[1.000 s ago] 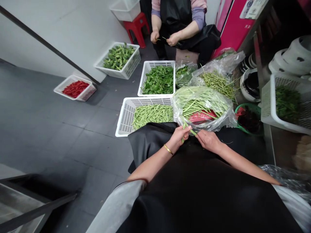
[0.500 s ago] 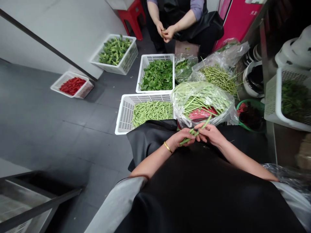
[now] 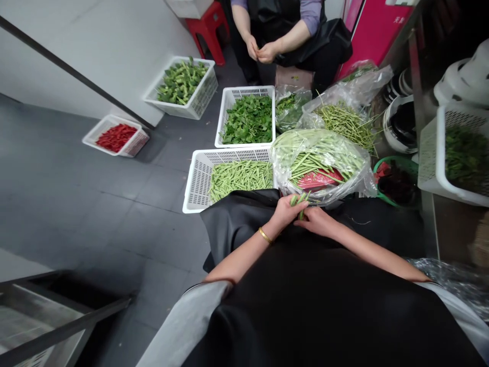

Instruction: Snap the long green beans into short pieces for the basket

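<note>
Plainly, green beans (image 3: pixel 301 198) through the closed left grip (image 3: pixel 284 212), a lower end inside the pinched right grip (image 3: pixel 318 221).

From here I count five white perforated baskets (image 3: pixel 199 181), one green basin (image 3: pixel 386 200), one red stool (image 3: pixel 208 25), one gold bangle (image 3: pixel 264 235), wearer's two hands (image 3: pixel 284 211), co-worker's two hands (image 3: pixel 269 52); green beans (image 3: pixel 293 200) gripped, too bunched.
</note>
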A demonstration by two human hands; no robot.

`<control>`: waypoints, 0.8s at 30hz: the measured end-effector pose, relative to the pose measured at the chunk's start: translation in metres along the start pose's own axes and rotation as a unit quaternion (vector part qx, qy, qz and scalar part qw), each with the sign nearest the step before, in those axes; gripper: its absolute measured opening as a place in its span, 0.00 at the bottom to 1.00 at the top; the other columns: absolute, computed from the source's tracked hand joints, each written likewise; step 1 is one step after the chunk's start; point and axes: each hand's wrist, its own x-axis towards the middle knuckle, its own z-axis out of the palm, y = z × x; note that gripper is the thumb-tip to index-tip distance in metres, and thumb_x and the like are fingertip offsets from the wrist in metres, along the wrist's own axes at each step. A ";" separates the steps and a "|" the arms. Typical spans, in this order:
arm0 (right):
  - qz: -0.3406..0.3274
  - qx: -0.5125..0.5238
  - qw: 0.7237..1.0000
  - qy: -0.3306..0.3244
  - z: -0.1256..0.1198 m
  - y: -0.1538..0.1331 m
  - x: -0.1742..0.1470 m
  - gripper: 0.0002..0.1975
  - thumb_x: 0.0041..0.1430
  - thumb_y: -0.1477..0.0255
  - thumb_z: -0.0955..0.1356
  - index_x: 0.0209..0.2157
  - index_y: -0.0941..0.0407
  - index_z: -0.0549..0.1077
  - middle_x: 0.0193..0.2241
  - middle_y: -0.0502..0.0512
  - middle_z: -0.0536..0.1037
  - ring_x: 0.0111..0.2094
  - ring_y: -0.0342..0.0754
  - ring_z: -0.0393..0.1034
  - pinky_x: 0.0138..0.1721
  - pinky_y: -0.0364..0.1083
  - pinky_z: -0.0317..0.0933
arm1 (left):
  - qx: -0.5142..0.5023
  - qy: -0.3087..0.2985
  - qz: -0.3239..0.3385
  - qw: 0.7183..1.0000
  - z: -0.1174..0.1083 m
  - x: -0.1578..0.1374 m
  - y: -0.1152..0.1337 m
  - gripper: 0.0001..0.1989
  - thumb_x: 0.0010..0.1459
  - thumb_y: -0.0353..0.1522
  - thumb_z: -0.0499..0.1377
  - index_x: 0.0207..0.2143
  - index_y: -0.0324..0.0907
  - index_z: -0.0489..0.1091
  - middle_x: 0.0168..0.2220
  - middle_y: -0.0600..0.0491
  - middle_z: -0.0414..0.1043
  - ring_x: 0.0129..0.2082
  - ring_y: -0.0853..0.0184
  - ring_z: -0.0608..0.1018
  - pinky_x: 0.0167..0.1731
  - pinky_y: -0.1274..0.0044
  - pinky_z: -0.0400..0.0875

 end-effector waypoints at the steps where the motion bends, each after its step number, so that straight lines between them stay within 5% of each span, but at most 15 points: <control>1: -0.003 -0.027 1.000 0.000 -0.010 -0.004 -0.005 0.11 0.57 0.64 0.70 0.27 0.57 0.70 0.22 0.51 0.73 0.24 0.45 0.67 0.26 0.42 0.54 | 0.024 -0.012 0.013 1.000 -0.002 0.000 0.001 0.22 0.45 0.46 0.66 0.23 0.38 0.63 0.17 0.61 0.56 0.16 0.78 0.57 0.18 0.82 0.51; 5: -0.031 -0.140 0.987 0.069 -0.055 -0.003 -0.023 0.14 0.65 0.62 0.62 0.35 0.57 0.71 0.32 0.58 0.75 0.28 0.46 0.69 0.28 0.43 0.54 | 0.139 -0.142 0.090 0.976 -0.011 -0.003 0.014 0.21 0.49 0.45 0.64 0.19 0.38 0.64 0.20 0.58 0.59 0.22 0.75 0.61 0.24 0.80 0.56; 8: -0.113 -0.082 0.990 0.016 -0.061 0.004 -0.029 0.16 0.66 0.64 0.59 0.29 0.56 0.69 0.27 0.55 0.73 0.25 0.45 0.66 0.27 0.43 0.54 | 0.181 -0.224 0.132 0.949 -0.010 -0.008 0.023 0.20 0.52 0.44 0.62 0.19 0.38 0.65 0.22 0.56 0.62 0.25 0.73 0.64 0.27 0.79 0.58; 11: -0.072 0.136 0.985 0.083 -0.038 0.002 -0.022 0.19 0.66 0.60 0.58 0.24 0.55 0.64 0.18 0.49 0.67 0.21 0.43 0.62 0.26 0.42 0.55 | 0.141 -0.180 0.120 0.966 0.001 -0.013 0.021 0.20 0.53 0.44 0.61 0.21 0.38 0.65 0.21 0.56 0.62 0.23 0.73 0.63 0.25 0.80 0.58; 14: 0.038 0.389 0.900 0.194 -0.012 0.001 -0.010 0.21 0.66 0.53 0.55 0.26 0.53 0.61 0.13 0.42 0.59 0.14 0.41 0.56 0.20 0.41 0.55 | 0.040 -0.081 0.059 0.994 0.010 -0.010 0.010 0.19 0.53 0.45 0.61 0.24 0.37 0.67 0.18 0.57 0.61 0.18 0.75 0.61 0.20 0.80 0.56; 16: 0.058 0.451 0.881 0.133 -0.010 0.012 -0.002 0.22 0.63 0.50 0.56 0.28 0.53 0.62 0.14 0.42 0.61 0.14 0.41 0.59 0.20 0.41 0.57 | -0.060 -0.004 -0.007 0.998 0.008 -0.003 0.004 0.18 0.52 0.44 0.62 0.26 0.37 0.68 0.16 0.58 0.61 0.15 0.77 0.59 0.17 0.81 0.53; 19: 0.062 0.296 0.946 -0.116 -0.031 0.048 0.012 0.23 0.59 0.49 0.62 0.30 0.56 0.69 0.18 0.49 0.72 0.20 0.44 0.69 0.25 0.42 0.63 | -0.240 0.076 -0.083 0.964 -0.006 0.010 0.002 0.16 0.49 0.42 0.63 0.26 0.37 0.67 0.17 0.58 0.62 0.14 0.77 0.62 0.15 0.82 0.52; 20: 0.088 0.191 0.967 -0.144 -0.042 0.063 0.018 0.22 0.57 0.50 0.65 0.31 0.57 0.71 0.21 0.52 0.75 0.23 0.45 0.71 0.28 0.43 0.64 | -0.288 0.075 -0.091 0.950 -0.011 0.013 0.003 0.15 0.48 0.41 0.63 0.26 0.37 0.67 0.18 0.57 0.64 0.16 0.75 0.65 0.16 0.82 0.55; 22: 0.186 -0.040 0.977 -0.092 -0.060 0.090 0.034 0.20 0.57 0.54 0.67 0.38 0.59 0.74 0.32 0.60 0.80 0.33 0.50 0.75 0.37 0.45 0.65 | -0.335 0.034 -0.097 0.937 -0.017 0.015 0.007 0.15 0.47 0.39 0.64 0.28 0.37 0.67 0.21 0.55 0.68 0.20 0.72 0.71 0.18 0.81 0.60; 24: 0.280 -0.185 0.941 -0.048 -0.071 0.110 0.051 0.20 0.58 0.60 0.68 0.43 0.61 0.75 0.41 0.68 0.79 0.43 0.55 0.74 0.44 0.47 0.63 | -0.332 -0.018 -0.100 0.938 -0.018 0.013 0.011 0.15 0.45 0.38 0.66 0.30 0.37 0.67 0.22 0.54 0.69 0.21 0.71 0.72 0.20 0.80 0.63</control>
